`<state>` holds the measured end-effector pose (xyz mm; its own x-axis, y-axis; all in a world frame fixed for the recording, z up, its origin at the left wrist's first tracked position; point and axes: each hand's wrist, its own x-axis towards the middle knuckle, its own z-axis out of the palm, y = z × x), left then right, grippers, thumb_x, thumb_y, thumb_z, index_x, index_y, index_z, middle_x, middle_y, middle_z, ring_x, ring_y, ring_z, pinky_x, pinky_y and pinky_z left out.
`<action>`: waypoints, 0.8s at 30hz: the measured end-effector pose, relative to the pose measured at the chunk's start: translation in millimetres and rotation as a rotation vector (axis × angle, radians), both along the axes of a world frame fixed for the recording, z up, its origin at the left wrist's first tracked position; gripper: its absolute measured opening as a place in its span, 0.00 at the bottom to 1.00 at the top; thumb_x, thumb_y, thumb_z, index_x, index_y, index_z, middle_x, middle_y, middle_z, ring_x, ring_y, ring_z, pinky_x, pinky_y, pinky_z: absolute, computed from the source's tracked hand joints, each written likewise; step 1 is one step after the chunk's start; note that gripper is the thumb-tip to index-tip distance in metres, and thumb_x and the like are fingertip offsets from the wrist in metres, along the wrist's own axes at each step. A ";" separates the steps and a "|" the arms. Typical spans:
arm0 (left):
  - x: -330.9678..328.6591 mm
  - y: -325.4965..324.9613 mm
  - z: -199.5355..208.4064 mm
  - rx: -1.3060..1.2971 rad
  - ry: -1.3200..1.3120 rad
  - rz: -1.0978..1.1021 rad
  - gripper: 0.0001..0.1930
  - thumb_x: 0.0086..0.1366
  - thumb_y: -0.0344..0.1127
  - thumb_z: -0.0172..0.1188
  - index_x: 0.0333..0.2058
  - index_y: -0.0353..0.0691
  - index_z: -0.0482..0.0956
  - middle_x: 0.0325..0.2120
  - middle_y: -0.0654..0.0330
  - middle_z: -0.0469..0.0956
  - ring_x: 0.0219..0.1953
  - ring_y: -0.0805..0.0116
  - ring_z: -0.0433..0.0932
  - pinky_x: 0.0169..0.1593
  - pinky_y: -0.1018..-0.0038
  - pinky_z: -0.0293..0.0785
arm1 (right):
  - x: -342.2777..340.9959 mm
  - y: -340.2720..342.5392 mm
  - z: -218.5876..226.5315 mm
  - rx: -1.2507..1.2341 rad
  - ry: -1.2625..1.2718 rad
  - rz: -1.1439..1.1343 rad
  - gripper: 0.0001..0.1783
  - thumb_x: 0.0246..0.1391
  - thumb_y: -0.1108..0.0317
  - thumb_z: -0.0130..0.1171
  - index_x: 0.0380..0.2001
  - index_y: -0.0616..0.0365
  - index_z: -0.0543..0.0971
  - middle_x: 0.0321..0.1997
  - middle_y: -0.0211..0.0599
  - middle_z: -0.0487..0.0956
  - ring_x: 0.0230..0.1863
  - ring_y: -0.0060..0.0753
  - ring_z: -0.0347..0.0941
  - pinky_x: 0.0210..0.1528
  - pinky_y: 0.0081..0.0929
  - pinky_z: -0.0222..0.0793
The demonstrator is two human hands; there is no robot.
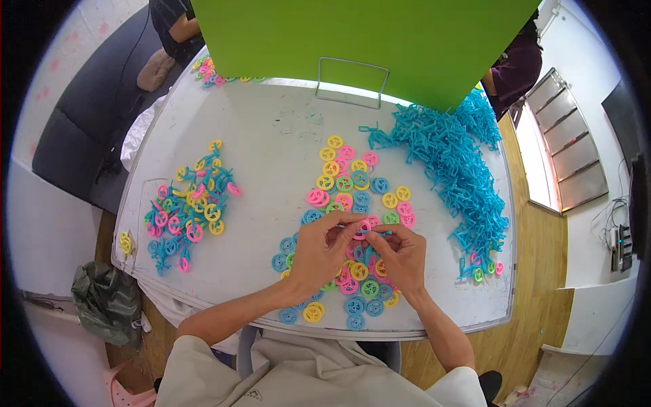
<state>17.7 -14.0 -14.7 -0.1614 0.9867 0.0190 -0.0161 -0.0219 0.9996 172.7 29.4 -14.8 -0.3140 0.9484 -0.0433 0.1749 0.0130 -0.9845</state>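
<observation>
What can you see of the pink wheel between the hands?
The pink wheel is round, plastic by its look, with a ring-shaped rim; it is partly hidden, so its spokes are unclear. The left hand grips it, and the right hand meets its right side, where a bit of blue shows. It is held over the loose wheels on the table; its tilt is unclear.

- White tbl [264, 183], marked top.
- Ctr to near edge: loose spoked wheels [369, 289], pink/yellow/blue/green, some overlapping.
- R: big heap of blue plastic pcs [451, 152], w/ few small wheels [479, 275] at near end.
- L: pile of blue pcs w/ wheels on [196, 203].
- L edge: yellow pc [126, 244].
- Far L: more coloured wheels [209, 70].
- Far side: green panel [366, 41], wire frame [348, 102] at foot, dark scraps [298, 123] nearby.
</observation>
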 end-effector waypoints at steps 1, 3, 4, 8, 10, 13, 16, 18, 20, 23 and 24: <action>1.4 -0.6 1.4 -0.012 -0.004 0.014 0.10 0.67 0.27 0.52 0.45 0.32 0.76 0.31 0.59 0.79 0.34 0.75 0.79 0.38 0.80 0.77 | 0.1 0.3 -0.9 -0.017 -0.004 -0.004 0.06 0.52 0.74 0.63 0.34 0.65 0.80 0.26 0.31 0.81 0.26 0.13 0.73 0.24 0.11 0.64; 2.7 -0.9 5.4 -0.025 -0.009 0.027 0.10 0.67 0.27 0.52 0.44 0.32 0.76 0.31 0.58 0.79 0.34 0.74 0.79 0.38 0.79 0.77 | -0.9 0.1 -0.7 -0.037 0.007 -0.023 0.07 0.51 0.74 0.63 0.34 0.65 0.80 0.25 0.31 0.81 0.25 0.12 0.72 0.24 0.11 0.64; 2.6 -1.1 7.7 -0.015 0.069 0.022 0.09 0.67 0.27 0.51 0.44 0.32 0.75 0.33 0.57 0.79 0.35 0.73 0.79 0.39 0.78 0.78 | -2.0 -0.3 -0.9 -0.058 0.020 -0.040 0.07 0.51 0.74 0.64 0.33 0.64 0.81 0.25 0.30 0.80 0.24 0.12 0.71 0.24 0.11 0.64; 3.2 2.7 3.8 0.043 0.010 0.001 0.07 0.67 0.25 0.49 0.42 0.31 0.73 0.38 0.53 0.77 0.39 0.71 0.78 0.43 0.76 0.78 | -4.3 -5.4 9.6 0.042 -0.064 -0.058 0.10 0.49 0.70 0.66 0.35 0.63 0.81 0.27 0.35 0.82 0.26 0.18 0.75 0.26 0.17 0.68; 1.7 4.1 -2.9 0.042 -0.040 -0.010 0.07 0.67 0.24 0.49 0.42 0.31 0.72 0.40 0.53 0.76 0.40 0.71 0.78 0.44 0.76 0.78 | -4.0 -6.5 2.8 0.376 -0.183 -0.087 0.10 0.47 0.72 0.67 0.35 0.60 0.81 0.29 0.38 0.82 0.27 0.26 0.77 0.28 0.21 0.70; -2.2 5.9 -3.2 -0.013 -0.140 -0.061 0.05 0.67 0.23 0.48 0.40 0.32 0.71 0.43 0.53 0.75 0.43 0.71 0.76 0.46 0.76 0.77 | -2.7 -5.7 0.0 0.549 -0.218 -0.100 0.11 0.44 0.75 0.67 0.34 0.59 0.81 0.30 0.41 0.81 0.29 0.34 0.78 0.29 0.25 0.72; -2.3 7.6 -0.3 -0.061 -0.215 -0.094 0.04 0.66 0.21 0.48 0.38 0.31 0.72 0.41 0.55 0.76 0.42 0.73 0.76 0.45 0.77 0.76 | -3.4 -5.7 -0.9 0.536 -0.180 -0.103 0.11 0.43 0.79 0.66 0.33 0.61 0.81 0.30 0.41 0.80 0.31 0.33 0.78 0.34 0.26 0.71; -3.0 7.2 2.1 -0.052 -0.242 -0.089 0.04 0.65 0.20 0.49 0.37 0.31 0.72 0.39 0.56 0.76 0.40 0.74 0.76 0.42 0.79 0.75 | -3.7 -5.9 -0.7 0.561 -0.177 -0.101 0.11 0.43 0.80 0.66 0.33 0.61 0.81 0.30 0.41 0.81 0.32 0.33 0.78 0.34 0.26 0.72; -4.9 6.9 3.3 -0.051 -0.277 -0.133 0.04 0.64 0.20 0.50 0.36 0.31 0.72 0.38 0.57 0.77 0.42 0.74 0.76 0.45 0.78 0.74 | -2.6 -4.7 -2.0 0.586 -0.178 -0.102 0.11 0.42 0.81 0.65 0.33 0.61 0.81 0.31 0.41 0.81 0.33 0.33 0.78 0.35 0.26 0.72; -8.4 7.5 6.0 -0.091 -0.374 -0.166 0.06 0.62 0.20 0.52 0.38 0.32 0.72 0.38 0.57 0.76 0.44 0.73 0.76 0.46 0.78 0.73 | -0.4 -0.6 -4.6 0.639 -0.171 -0.090 0.11 0.43 0.79 0.66 0.34 0.59 0.81 0.32 0.41 0.81 0.32 0.36 0.78 0.32 0.26 0.73; -10.3 7.8 10.7 -0.091 -0.374 -0.165 0.06 0.62 0.20 0.52 0.38 0.32 0.72 0.38 0.57 0.76 0.44 0.73 0.76 0.46 0.78 0.73 | 0.0 -0.2 -3.4 0.634 -0.157 -0.083 0.12 0.42 0.81 0.65 0.33 0.60 0.81 0.33 0.41 0.81 0.34 0.36 0.79 0.34 0.26 0.73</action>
